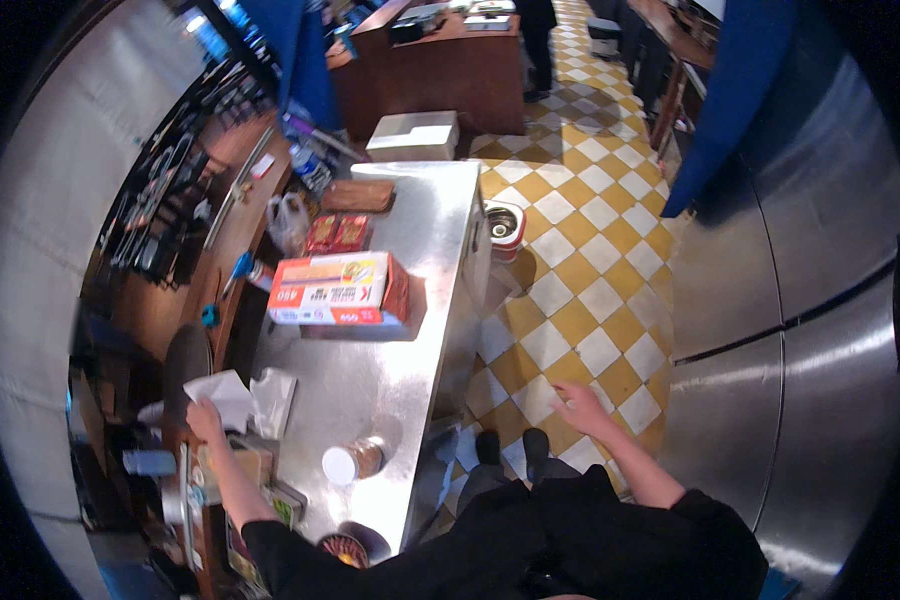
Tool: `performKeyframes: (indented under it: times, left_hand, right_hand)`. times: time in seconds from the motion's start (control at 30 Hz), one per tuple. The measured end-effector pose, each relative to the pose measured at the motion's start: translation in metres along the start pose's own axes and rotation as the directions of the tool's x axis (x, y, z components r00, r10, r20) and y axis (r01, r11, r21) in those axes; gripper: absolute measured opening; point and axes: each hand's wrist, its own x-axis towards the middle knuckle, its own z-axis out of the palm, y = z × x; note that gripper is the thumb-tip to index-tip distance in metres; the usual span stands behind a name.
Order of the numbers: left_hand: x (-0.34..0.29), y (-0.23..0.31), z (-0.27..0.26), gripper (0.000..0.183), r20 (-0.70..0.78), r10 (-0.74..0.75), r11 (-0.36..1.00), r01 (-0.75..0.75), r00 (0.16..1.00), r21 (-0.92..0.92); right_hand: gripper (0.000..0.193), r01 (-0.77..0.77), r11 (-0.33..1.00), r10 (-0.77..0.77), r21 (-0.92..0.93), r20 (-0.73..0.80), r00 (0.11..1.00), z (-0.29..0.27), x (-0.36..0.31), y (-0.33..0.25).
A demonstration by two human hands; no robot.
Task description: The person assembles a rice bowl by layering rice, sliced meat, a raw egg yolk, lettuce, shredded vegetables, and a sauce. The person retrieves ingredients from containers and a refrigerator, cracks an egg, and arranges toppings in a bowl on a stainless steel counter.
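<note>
At the far left edge of the steel counter (pixel 355 385), my left hand (pixel 205 421) is closed on a white paper tissue (pixel 226 398). A white pack of tissues (pixel 274 402) lies beside it on the counter, touching or almost touching the sheet. My right hand (pixel 582 409) hangs in the air above the tiled floor, fingers apart and nothing in it. Nearer to me on the counter stands a clear jar with a white lid (pixel 342 465) and brown contents. A bowl of colourful food (pixel 345 548) sits close to my left sleeve, partly hidden.
A large red, orange and white carton (pixel 328 290) rests mid-counter, with red packets (pixel 338 234), a brown case (pixel 358 195) and a plastic bag (pixel 288 222) behind. A bin (pixel 505 225) stands on the checkered floor. Steel doors (pixel 730 400) line the right. Someone in dark clothes (pixel 538 45) stands far back.
</note>
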Motion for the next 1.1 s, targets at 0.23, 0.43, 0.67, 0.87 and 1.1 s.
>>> performKeyframes:
  times: [0.23, 0.43, 0.67, 0.87, 1.1]
  left_hand:
    - [-0.078, 0.158, -0.056, 0.036, -0.038, 0.569, 0.766, -0.546, 0.821, -0.338]
    - [-0.386, 0.409, -0.144, 0.065, 0.193, 0.961, 0.209, 0.059, -0.200, -0.976]
    - [-0.536, 0.570, -0.186, 0.072, -0.230, 0.738, 0.607, 0.773, -0.635, -0.184]
    - [-0.697, 0.681, -0.231, 0.080, -0.546, 0.109, 0.990, 0.141, -0.830, -0.018]
    - [-0.827, 0.813, -0.276, 0.101, -0.449, -0.396, 0.862, -0.156, -0.801, -0.483]
  right_hand:
    - [0.048, -0.132, 0.632, -0.167, 0.764, 0.300, 0.939, 0.101, 0.089, -0.139]
    - [0.063, -0.167, -0.160, 0.214, 0.973, 0.199, 0.956, 0.050, 0.099, -0.152]
    - [0.047, 0.295, 0.751, 0.549, 0.591, -0.807, 0.219, -0.174, -0.002, -0.048]
    - [0.050, 0.618, 0.445, 0.809, 0.648, -0.587, 0.032, -0.242, -0.023, 0.005]
    - [0.088, 0.674, 0.360, 0.485, 0.645, -0.747, 0.456, -0.342, -0.055, 0.004]
